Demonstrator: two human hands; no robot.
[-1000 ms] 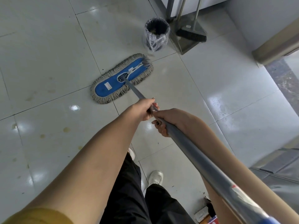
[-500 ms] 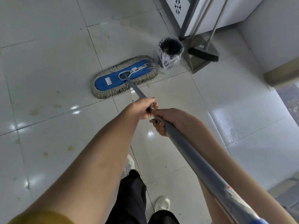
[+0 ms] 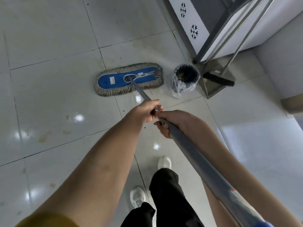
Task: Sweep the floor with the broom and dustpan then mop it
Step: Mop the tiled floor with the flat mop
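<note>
Both hands are on the long grey metal mop handle (image 3: 196,156). The left hand (image 3: 144,112) sits lower on the shaft and the right hand (image 3: 167,122) touches it just behind. Each grip is closed round the mop handle.

The flat blue mop head with its grey string fringe (image 3: 114,81) lies on the glossy white tiled floor (image 3: 49,95), just left of the small black bin lined with a clear plastic bag (image 3: 185,81). Its right end is close to the bin but apart from it.

Mopping looks to be the step in hand, with sweeping apparently finished. Right of the bin, the black-bristled broom (image 3: 219,80) rests in the upright steel dustpan (image 3: 213,90), and both lean by the white cabinet printed with black snowflakes (image 3: 188,18) behind the bin.

To mop well:
- Hold the mop head flat, so the whole fringe bears on the tile.
- Draw it in long, overlapping passes.
- Steer its right end away from the bin, which looks light and would probably tip or slide if bumped.
- Go over the faint yellowish stains (image 3: 44,136), which lie well left of the bin and nearer the person. They will likely need extra pressure and repeat strokes.

The bin holds some brownish scraps low against its dark inside; what they are is unclear. Whether the dustpan holds anything besides the bristles cannot be told.
</note>
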